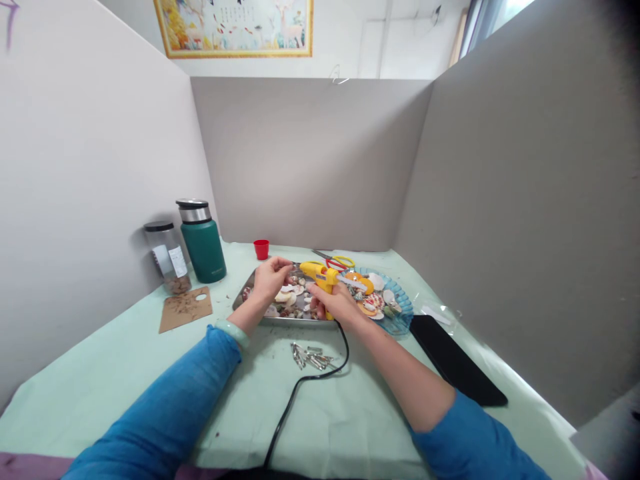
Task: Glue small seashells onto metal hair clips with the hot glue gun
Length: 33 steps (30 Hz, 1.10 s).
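Observation:
My right hand (343, 305) is wrapped round a yellow hot glue gun (323, 275), its nozzle pointing left and a clear glue stick (351, 283) sticking out behind. My left hand (269, 280) is closed in a pinch just left of the nozzle; whatever lies between its fingertips is too small to make out. Both hands are above a metal tray (295, 323) strewn with seashells (286, 298). A scalloped blue plate (406, 308) of larger shells, some orange and some white, stands beside my right hand. The gun's black cord (295, 389) runs toward me.
Several metal clips (313, 360) lie in front of the tray. Scissors (340, 261) and a red cup (261, 249) stand behind it. At left are a green bottle (203, 250), a jar (173, 260) and a brown card (186, 311). A black flat object (457, 360) lies at right. Grey panels surround the table.

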### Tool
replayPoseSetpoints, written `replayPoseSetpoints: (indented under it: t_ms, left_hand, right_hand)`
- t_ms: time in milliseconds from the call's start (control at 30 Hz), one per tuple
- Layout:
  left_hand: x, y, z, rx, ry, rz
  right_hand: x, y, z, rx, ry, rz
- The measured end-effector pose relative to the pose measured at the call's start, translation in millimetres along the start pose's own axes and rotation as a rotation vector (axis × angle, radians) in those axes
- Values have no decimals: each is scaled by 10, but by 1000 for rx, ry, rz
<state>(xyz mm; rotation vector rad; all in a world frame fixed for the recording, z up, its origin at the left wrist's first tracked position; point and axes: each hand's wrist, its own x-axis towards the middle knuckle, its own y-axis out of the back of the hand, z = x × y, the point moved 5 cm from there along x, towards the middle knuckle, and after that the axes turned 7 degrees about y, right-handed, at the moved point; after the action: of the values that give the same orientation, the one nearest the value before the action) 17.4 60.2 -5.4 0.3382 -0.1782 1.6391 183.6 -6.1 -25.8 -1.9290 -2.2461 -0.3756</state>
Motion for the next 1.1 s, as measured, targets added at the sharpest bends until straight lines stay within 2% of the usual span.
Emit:
replayPoseSetpoints:
  t_ms: [767,1100]
  left_hand:
    - [6,8,-13,11,-2,16]
    - [12,11,-17,24,-5,16]
  right_hand:
    - [-39,-16,-88,-56,-8,-8]
    - [2,5,-10,-36,22,-8]
